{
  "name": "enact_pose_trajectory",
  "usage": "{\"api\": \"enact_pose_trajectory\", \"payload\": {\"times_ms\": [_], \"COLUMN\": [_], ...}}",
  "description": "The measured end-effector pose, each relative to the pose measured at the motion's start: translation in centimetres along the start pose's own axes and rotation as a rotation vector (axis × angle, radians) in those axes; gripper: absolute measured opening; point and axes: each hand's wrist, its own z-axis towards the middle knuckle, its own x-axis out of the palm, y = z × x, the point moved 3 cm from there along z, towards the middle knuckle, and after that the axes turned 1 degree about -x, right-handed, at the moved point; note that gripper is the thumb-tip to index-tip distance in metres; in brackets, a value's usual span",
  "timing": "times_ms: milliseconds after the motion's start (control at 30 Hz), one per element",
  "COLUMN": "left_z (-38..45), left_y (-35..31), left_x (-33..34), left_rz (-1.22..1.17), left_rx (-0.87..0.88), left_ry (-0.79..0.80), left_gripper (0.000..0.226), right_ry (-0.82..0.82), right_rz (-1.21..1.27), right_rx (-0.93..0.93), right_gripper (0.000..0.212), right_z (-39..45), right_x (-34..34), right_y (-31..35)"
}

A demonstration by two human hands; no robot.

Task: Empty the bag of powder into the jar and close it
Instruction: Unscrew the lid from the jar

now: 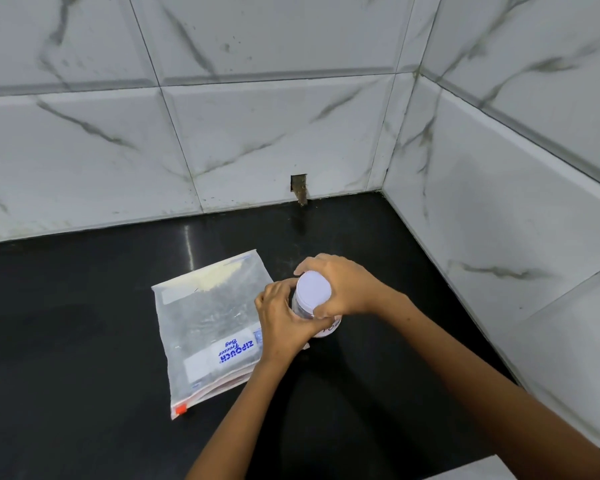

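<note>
Jar (303, 311) sits between your two hands, standing on the dark surface (84, 323), and you've got it well in hand: your left hand (284, 318) is curled round its clear body, your right hand (340, 285) is wrapped over the white lid (313, 288), fingers pinching the rim. It looks like smooth, rigid plastic, light and likely slippery, so squeeze the body low and firm while the other hand twists the lid. Just beside your left hand lies the zip bag (208, 327), flat on the surface, soft and floppy, with a thin line of pale powder (219, 271) at its far edge. Take that one by the corners near the zipper end, closest to you. Beyond your hands there's only tiled wall (257, 133), and another to your right; nothing crowds the jar.
</note>
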Motion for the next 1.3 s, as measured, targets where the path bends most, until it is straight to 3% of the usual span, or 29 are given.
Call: {"api": "enact_pose_trajectory", "payload": {"times_ms": [67,200,300,367,467,533,700,1200,1300], "left_z": [0.1,0.1,-0.2,-0.3,-0.6,-0.9,-1.4,-1.1,-1.1], "left_y": [0.1,0.4,0.8,1.0,1.2,1.2,1.2,2.3,2.5], "left_x": [-0.1,-0.2,-0.2,-0.2,-0.1,0.0,-0.2,0.1,0.2], "left_rz": [0.020,0.010,-0.014,-0.020,-0.033,-0.052,-0.089,-0.105,-0.094], "left_rx": [0.020,0.041,0.031,0.023,0.032,0.012,0.006,-0.064,-0.055], "left_ry": [0.021,0.051,0.050,0.053,0.057,0.048,0.039,0.146,0.155], "left_gripper": [0.059,0.060,0.061,0.061,0.061,0.061,0.063,0.075,0.080], "right_ry": [-0.020,-0.141,-0.052,-0.014,-0.073,-0.129,-0.158,-0.075,-0.182], "right_rz": [-0.001,-0.267,-0.057,0.028,-0.193,-0.252,-0.077,0.119,0.148], "right_rx": [0.019,0.178,0.041,0.013,0.143,0.189,0.064,-0.231,-0.207], "right_gripper": [0.072,0.073,0.067,0.073,0.088,0.080,0.065,0.056,0.059], "right_z": [-0.4,-1.0,-1.1,-1.2,-1.1,-1.0,-1.3,-1.7,-2.4], "right_x": [0.3,1.9,1.1,0.9,1.9,2.3,1.6,0.6,-0.3], "right_y": [0.2,0.6,0.6,0.5,0.7,0.7,0.4,0.6,0.7]}}
